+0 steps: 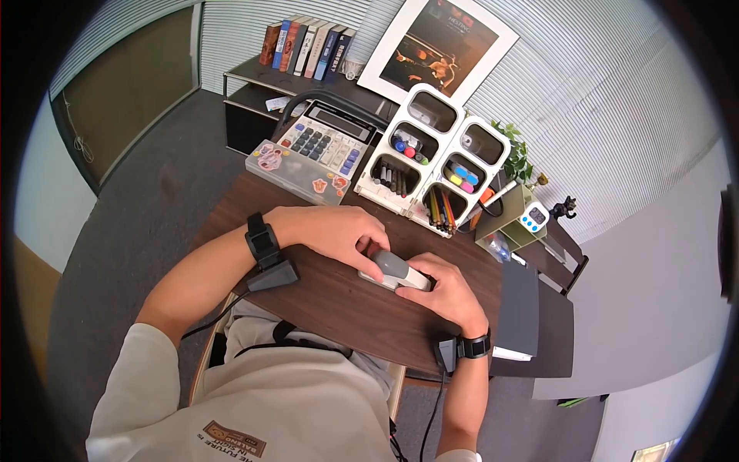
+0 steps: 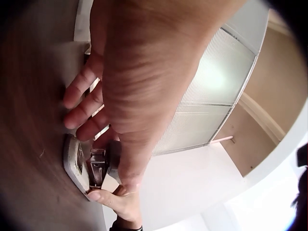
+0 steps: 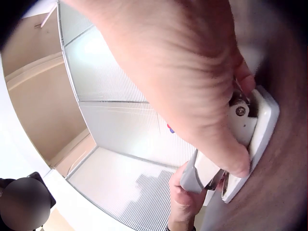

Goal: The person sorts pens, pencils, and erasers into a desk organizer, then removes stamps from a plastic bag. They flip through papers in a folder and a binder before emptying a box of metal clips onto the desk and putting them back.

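A grey and white stapler (image 1: 394, 266) rests on the dark wood desk (image 1: 327, 296), in front of the person. The left hand (image 1: 344, 237) holds its grey head end, thumb on the near side and index finger on the far side. At the white rear end, the right hand (image 1: 448, 290) grips the stapler between thumb and fingers. The left wrist view shows the metal front of the stapler (image 2: 97, 166) between its base and raised top arm. In the right wrist view the right thumb lies along the side of the stapler's base (image 3: 265, 118).
Behind the hands stand a white pen organizer (image 1: 394, 202) with pens and markers, a large calculator (image 1: 331, 138) and a translucent case (image 1: 296, 173) with stickers. A dark grey folder (image 1: 518, 308) lies at the right. A small timer (image 1: 534, 217) sits on a green holder.
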`<state>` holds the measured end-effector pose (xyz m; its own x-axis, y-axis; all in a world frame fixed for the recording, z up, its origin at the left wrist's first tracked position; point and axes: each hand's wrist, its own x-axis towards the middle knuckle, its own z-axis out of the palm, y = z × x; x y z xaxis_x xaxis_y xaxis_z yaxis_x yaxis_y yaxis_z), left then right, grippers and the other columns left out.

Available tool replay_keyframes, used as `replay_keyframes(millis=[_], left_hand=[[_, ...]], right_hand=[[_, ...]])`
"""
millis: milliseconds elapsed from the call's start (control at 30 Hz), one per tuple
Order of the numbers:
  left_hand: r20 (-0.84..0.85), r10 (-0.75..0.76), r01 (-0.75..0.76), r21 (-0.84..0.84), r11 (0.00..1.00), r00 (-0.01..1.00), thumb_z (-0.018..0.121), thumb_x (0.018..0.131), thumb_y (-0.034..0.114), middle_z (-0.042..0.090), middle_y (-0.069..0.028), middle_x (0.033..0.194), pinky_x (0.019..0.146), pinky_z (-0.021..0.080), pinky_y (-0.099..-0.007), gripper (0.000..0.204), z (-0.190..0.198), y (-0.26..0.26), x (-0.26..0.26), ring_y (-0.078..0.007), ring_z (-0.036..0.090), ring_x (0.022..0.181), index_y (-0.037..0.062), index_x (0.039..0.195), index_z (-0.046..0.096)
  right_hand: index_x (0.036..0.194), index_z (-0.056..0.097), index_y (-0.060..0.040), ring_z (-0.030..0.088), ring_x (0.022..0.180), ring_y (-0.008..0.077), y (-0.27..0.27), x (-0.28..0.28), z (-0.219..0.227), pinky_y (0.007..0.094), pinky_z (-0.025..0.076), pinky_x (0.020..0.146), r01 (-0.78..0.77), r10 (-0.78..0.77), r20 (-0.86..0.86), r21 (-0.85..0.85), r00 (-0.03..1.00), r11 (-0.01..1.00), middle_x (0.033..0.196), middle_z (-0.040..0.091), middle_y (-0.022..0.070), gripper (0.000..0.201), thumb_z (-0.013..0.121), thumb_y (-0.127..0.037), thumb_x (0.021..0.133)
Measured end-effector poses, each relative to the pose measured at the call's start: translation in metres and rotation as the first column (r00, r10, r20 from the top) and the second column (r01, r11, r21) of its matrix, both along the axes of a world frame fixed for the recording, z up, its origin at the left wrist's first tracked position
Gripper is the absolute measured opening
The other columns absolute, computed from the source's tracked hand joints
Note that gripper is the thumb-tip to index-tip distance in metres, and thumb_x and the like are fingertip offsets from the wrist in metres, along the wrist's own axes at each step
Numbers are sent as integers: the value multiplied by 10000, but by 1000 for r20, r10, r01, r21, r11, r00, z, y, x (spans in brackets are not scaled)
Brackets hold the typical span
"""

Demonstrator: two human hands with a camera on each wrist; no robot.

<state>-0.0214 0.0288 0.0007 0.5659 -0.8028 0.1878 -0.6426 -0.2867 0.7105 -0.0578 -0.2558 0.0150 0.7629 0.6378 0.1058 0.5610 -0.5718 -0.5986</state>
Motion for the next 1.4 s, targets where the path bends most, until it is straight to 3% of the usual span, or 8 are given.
replay_keyframes(millis=[167, 533, 633, 800, 867, 1100, 1167, 1400], left_hand=[[-38, -6, 5, -18, 1000, 999, 823, 884, 405, 703, -104, 887, 673, 535, -330, 454, -5, -1, 3, -208, 664, 753, -2, 1071, 747], [-15, 27, -27, 7, 1000, 1000, 800, 908, 414, 726, -107, 874, 679, 539, -327, 444, -6, 0, 2, -206, 667, 741, -5, 1047, 757], [-23, 27, -27, 7, 1000, 999, 795, 913, 412, 726, -109, 871, 683, 539, -327, 439, -7, -1, 2, -206, 667, 749, -6, 1045, 759], [-32, 41, -40, 26, 999, 999, 785, 922, 409, 727, -109, 873, 691, 539, -331, 434, -5, -1, 1, -209, 669, 763, -6, 1047, 759], [-10, 40, -40, 26, 999, 999, 778, 929, 406, 728, -109, 875, 693, 539, -336, 426, -8, -1, 3, -211, 671, 763, -3, 1048, 759], [-18, 37, -36, 28, 999, 999, 775, 932, 402, 729, -109, 877, 695, 539, -340, 416, -3, -1, 1, -214, 674, 765, 2, 1048, 761], [-18, 42, -42, 31, 999, 999, 775, 933, 397, 730, -109, 880, 696, 541, -340, 409, -3, -2, 0, -216, 676, 767, 5, 1048, 762], [-34, 36, -35, 27, 999, 999, 745, 940, 474, 733, -110, 860, 718, 541, -342, 478, -5, -2, 2, -220, 677, 784, 7, 1039, 766]], right_hand=[[1134, 727, 5, 698, 960, 269, -15, 1, 7, 367, 549, 860, 35, -36, -39, -22, 999, 999, 1081, 720, 118, 384, 866, -139, 806], [1184, 719, -8, 674, 965, 185, -86, 13, 2, 316, 535, 859, 327, -328, -239, -45, 914, 944, 1132, 716, 54, 391, 831, -105, 823], [1190, 735, -32, 655, 907, 182, -100, 17, 3, 318, 523, 853, 465, -487, -145, -158, 862, 871, 1054, 733, 78, 416, 846, -175, 816], [1202, 731, -26, 694, 976, 247, -128, 25, -11, 363, 526, 888, 563, -573, -74, -115, 816, 818, 1055, 755, 131, 435, 842, -180, 810], [1211, 730, -26, 702, 1016, 277, -131, 26, -14, 378, 526, 904, 625, -622, 64, -98, 780, 774, 1082, 753, 157, 440, 836, -192, 817], [1180, 729, -7, 719, 963, 262, -116, 19, 2, 371, 542, 873, 677, -678, 63, -166, 733, 717, 1048, 761, 158, 465, 858, -240, 799], [1140, 735, -4, 730, 899, 238, -112, 19, 3, 362, 557, 825, 685, -710, -41, -229, 703, 692, 1002, 770, 144, 471, 877, -270, 777], [1089, 749, -11, 744, 824, 259, -91, 10, 12, 381, 571, 774, 699, -705, 58, -213, 707, 683, 925, 776, 155, 443, 887, -271, 758]])
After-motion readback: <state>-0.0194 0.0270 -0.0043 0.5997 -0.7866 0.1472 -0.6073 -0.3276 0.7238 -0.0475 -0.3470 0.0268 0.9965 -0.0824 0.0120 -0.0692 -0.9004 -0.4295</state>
